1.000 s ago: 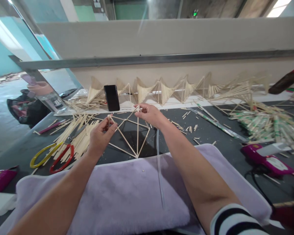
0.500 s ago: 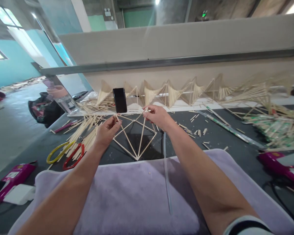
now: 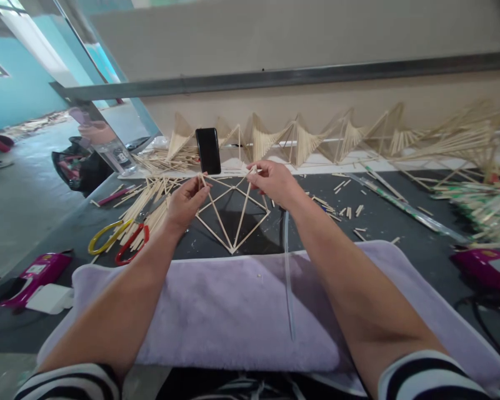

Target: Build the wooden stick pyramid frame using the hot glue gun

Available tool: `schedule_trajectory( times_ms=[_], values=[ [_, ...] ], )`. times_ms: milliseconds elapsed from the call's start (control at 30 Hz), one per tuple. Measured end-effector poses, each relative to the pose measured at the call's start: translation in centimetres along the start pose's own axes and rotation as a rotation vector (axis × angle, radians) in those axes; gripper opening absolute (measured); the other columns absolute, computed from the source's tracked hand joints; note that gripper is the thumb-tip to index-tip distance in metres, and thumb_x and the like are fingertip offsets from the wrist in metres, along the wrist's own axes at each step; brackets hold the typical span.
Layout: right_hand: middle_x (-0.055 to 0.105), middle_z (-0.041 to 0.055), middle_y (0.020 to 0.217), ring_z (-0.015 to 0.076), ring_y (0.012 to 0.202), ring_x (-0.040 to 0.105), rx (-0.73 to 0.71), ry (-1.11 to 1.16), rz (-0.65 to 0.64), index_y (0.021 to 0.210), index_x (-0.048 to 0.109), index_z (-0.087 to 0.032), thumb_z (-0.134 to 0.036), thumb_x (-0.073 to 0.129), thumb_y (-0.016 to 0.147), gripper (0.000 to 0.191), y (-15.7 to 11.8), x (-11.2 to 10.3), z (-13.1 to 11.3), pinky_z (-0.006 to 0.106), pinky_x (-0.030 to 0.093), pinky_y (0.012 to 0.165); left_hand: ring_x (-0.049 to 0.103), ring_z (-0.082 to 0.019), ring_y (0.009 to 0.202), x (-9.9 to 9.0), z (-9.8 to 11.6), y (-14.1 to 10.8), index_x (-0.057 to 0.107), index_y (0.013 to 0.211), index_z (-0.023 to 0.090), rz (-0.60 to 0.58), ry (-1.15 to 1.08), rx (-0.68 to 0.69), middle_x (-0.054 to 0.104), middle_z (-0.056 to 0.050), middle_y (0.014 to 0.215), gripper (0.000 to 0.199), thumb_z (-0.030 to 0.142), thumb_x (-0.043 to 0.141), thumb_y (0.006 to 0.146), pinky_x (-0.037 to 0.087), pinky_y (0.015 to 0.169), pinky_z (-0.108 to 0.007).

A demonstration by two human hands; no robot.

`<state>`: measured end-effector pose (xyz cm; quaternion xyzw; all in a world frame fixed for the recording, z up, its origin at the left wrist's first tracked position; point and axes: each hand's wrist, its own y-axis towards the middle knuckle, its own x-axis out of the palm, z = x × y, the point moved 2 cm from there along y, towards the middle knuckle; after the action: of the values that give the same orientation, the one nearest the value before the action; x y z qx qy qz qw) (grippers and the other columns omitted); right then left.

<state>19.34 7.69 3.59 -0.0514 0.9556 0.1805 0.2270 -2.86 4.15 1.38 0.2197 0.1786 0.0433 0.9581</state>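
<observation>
A frame of thin wooden sticks [image 3: 242, 221] stands on the dark tabletop, its near corner just beyond the purple cloth. My left hand [image 3: 187, 201] is closed, pinching the frame's upper left corner between thumb and fingers. At the upper right corner, my right hand [image 3: 270, 180] pinches the stick joint the same way. Between the hands, sticks slope down to meet at the near corner, and others cross behind. The fingertips partly hide both joints.
Loose sticks [image 3: 150, 201] and red-and-yellow-handled scissors [image 3: 132, 244] lie left. A black phone [image 3: 208, 151] stands behind the frame. Twisted stick models [image 3: 304, 141] line the back. Magenta tools [image 3: 41, 275] flank the purple cloth [image 3: 233, 311]; a clear strip [image 3: 288, 278] crosses it.
The camera view has tilted downward, so the scene sits higher and both striped sleeves show. My hands keep their hold on the frame's two upper corners.
</observation>
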Motion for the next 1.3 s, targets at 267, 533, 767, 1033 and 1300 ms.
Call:
schedule_trajectory(
  times_ms=[267,533,767,1033,1300],
  values=[
    [0.061,0.0064,0.085,0.0176,0.076,0.057,-0.021,-0.033,0.024,0.101,0.062,-0.018,-0.033,0.056,0.076,0.029,-0.2,0.2,-0.5,0.033,0.048,0.067,0.056,-0.019,0.097,0.1,0.4,0.0,0.061,0.1,0.016,-0.014,0.014,0.0,0.061,-0.007,0.109,0.033,0.039,0.056,0.076,0.044,0.083,-0.029],
    [0.06,0.0027,0.075,0.0161,0.07,0.056,0.004,-0.059,-0.008,0.099,0.062,-0.019,-0.032,0.055,0.075,0.028,-0.4,0.4,-0.8,0.033,0.048,0.067,0.055,-0.02,0.102,-0.1,0.0,0.1,0.062,0.093,0.017,-0.033,0.016,0.023,0.058,-0.006,0.118,0.027,0.037,0.054,0.077,0.043,0.083,-0.029],
    [0.059,0.0011,0.071,0.015,0.067,0.055,0.027,-0.069,0.001,0.1,0.062,-0.019,-0.032,0.055,0.075,0.03,-0.6,0.4,-1.0,0.031,0.047,0.065,0.055,-0.02,0.101,-0.2,0.0,-0.1,0.061,0.097,0.017,-0.053,0.026,0.038,0.054,-0.006,0.124,0.027,0.035,0.051,0.08,0.043,0.082,-0.028],
    [0.059,0.001,0.071,0.0146,0.066,0.055,0.029,-0.062,-0.007,0.1,0.062,-0.02,-0.033,0.055,0.074,0.03,-0.4,0.4,-0.7,0.03,0.047,0.064,0.057,-0.018,0.093,-0.1,0.0,-0.2,0.061,0.099,0.017,-0.05,0.043,0.039,0.056,-0.006,0.121,0.029,0.036,0.05,0.08,0.044,0.08,-0.03],
    [0.058,0.0014,0.072,0.0144,0.064,0.055,0.039,-0.049,-0.015,0.101,0.062,-0.02,-0.033,0.056,0.074,0.031,-0.3,0.1,-0.5,0.029,0.048,0.058,0.056,-0.017,0.091,-0.1,0.0,-0.1,0.059,0.097,0.017,-0.072,0.047,0.061,0.056,-0.006,0.12,0.027,0.035,0.048,0.081,0.044,0.077,-0.028]
  ],
)
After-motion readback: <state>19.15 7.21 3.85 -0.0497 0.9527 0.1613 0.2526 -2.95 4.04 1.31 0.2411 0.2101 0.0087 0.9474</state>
